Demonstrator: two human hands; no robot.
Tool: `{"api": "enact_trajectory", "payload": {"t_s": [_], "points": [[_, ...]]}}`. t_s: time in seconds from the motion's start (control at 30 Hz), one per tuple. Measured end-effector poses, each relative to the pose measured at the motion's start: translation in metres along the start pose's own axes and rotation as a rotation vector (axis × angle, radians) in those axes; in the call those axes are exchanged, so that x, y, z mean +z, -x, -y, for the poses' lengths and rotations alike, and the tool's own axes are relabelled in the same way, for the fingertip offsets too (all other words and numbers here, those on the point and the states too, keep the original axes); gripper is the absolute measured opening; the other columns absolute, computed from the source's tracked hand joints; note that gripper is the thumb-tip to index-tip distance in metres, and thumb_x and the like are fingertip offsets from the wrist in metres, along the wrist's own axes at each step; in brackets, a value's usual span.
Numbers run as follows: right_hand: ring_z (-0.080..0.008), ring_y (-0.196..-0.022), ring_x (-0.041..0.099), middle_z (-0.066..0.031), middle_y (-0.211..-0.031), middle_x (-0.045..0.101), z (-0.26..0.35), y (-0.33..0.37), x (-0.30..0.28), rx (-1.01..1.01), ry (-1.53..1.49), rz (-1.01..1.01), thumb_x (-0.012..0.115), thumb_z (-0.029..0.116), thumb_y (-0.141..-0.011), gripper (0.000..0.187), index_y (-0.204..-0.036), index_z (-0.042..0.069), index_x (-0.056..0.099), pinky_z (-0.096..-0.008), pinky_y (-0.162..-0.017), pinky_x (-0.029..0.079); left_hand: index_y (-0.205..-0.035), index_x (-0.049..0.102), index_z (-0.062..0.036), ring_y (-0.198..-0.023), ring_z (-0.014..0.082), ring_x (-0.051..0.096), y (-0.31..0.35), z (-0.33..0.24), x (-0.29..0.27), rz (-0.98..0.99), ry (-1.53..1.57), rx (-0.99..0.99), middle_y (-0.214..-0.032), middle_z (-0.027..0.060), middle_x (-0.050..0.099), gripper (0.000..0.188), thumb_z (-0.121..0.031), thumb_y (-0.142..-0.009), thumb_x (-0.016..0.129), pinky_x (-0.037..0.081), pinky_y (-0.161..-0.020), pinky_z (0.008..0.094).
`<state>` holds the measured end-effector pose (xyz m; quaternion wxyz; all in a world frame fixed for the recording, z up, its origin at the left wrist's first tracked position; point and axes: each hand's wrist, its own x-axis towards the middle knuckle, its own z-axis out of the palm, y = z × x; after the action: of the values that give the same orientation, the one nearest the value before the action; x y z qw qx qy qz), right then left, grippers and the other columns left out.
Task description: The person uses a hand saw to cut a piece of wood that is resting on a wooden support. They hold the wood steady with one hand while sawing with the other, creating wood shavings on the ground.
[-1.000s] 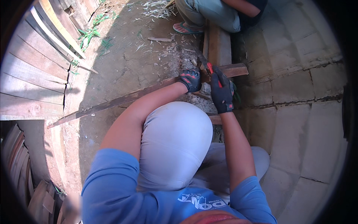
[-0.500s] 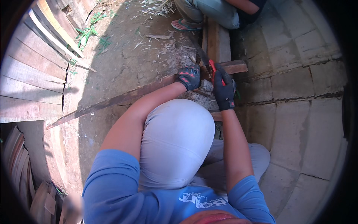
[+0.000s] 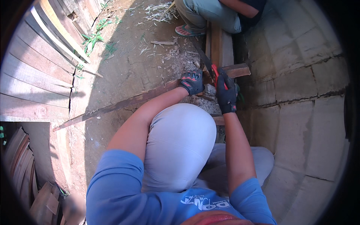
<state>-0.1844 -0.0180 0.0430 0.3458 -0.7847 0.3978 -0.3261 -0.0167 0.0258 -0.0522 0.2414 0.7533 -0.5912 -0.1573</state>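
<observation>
My right hand (image 3: pixel 227 93), in a dark glove, is closed round the red handle of a handsaw (image 3: pixel 205 60). The saw's dark blade points away from me, up and to the left, across a long wooden plank (image 3: pixel 129 99). My left hand (image 3: pixel 192 81), in a dark glove with red marks, is wrapped over that plank just left of the blade. The plank runs from the lower left to a cut-off-looking end at the right, resting across a thicker beam (image 3: pixel 221 47). Where the blade meets the wood is partly hidden by my right hand.
Another person in grey trousers and sandals (image 3: pixel 210 15) squats at the far end of the beam. A block wall (image 3: pixel 296 84) stands close on my right. Wooden boards (image 3: pixel 35 78) line the left side. Wood shavings (image 3: pixel 161 13) and a wood scrap (image 3: pixel 163 42) lie on the dirt ground.
The view has shifted slightly, so everything sits a little lower and to the right. The saw handle sits slightly nearer to me; both hands keep their holds.
</observation>
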Motion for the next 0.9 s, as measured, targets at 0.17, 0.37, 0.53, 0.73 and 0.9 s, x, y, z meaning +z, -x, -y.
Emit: {"api": "enact_trajectory", "payload": {"t_s": [0.17, 0.37, 0.53, 0.73, 0.9], "points": [[-0.0331, -0.129, 0.067, -0.0168, -0.135, 0.073, -0.004, -0.004, -0.001, 0.015, -0.055, -0.005, 0.059, 0.028, -0.108, 0.037, -0.138, 0.011, 0.072, -0.0431, -0.11, 0.051, -0.132, 0.066, 0.0028, -0.114, 0.0399, 0.072, -0.012, 0.007, -0.04, 0.269, -0.421, 0.279, -0.117, 0.0257, 0.075, 0.066, -0.037, -0.081, 0.076, 0.059, -0.094, 0.0491], [-0.032, -0.13, 0.067, -0.0164, -0.137, 0.072, 0.002, 0.002, -0.001, 0.033, -0.075, -0.022, 0.059, 0.03, -0.109, 0.037, -0.138, 0.01, 0.072, -0.0413, -0.111, 0.05, -0.126, 0.078, -0.0057, -0.123, 0.0323, 0.07, -0.05, -0.042, -0.12, 0.996, -0.748, 0.292, -0.131, 0.0167, 0.075, 0.084, -0.073, -0.077, 0.077, 0.054, -0.105, 0.045], [-0.0312, -0.132, 0.066, -0.0154, -0.138, 0.072, 0.001, 0.003, -0.013, 0.047, -0.11, 0.003, 0.058, 0.03, -0.109, 0.038, -0.138, 0.009, 0.071, -0.0409, -0.112, 0.049, -0.139, 0.071, -0.0082, -0.131, 0.0309, 0.066, -0.05, -0.057, -0.105, 0.751, -0.661, 0.312, -0.141, 0.0174, 0.07, 0.09, -0.073, -0.077, 0.077, 0.051, -0.11, 0.0429], [-0.0324, -0.137, 0.062, -0.0159, -0.142, 0.069, 0.018, 0.005, 0.014, 0.042, -0.226, 0.013, 0.055, 0.031, -0.11, 0.04, -0.142, 0.011, 0.069, -0.0417, -0.116, 0.045, -0.146, 0.062, -0.0086, -0.132, 0.0349, 0.064, -0.046, 0.009, -0.019, 0.342, -0.451, 0.081, -0.14, 0.0205, 0.068, 0.085, -0.06, -0.081, 0.08, 0.051, -0.111, 0.0447], [-0.0321, -0.137, 0.062, -0.0159, -0.144, 0.069, -0.01, 0.007, -0.02, 0.055, 0.006, 0.07, 0.053, 0.032, -0.11, 0.042, -0.145, 0.013, 0.068, -0.0421, -0.115, 0.046, -0.145, 0.059, -0.0085, -0.13, 0.0388, 0.064, -0.007, -0.04, -0.005, 0.103, -0.058, -0.206, -0.139, 0.0235, 0.066, 0.074, -0.044, -0.084, 0.079, 0.052, -0.11, 0.0483]]}}
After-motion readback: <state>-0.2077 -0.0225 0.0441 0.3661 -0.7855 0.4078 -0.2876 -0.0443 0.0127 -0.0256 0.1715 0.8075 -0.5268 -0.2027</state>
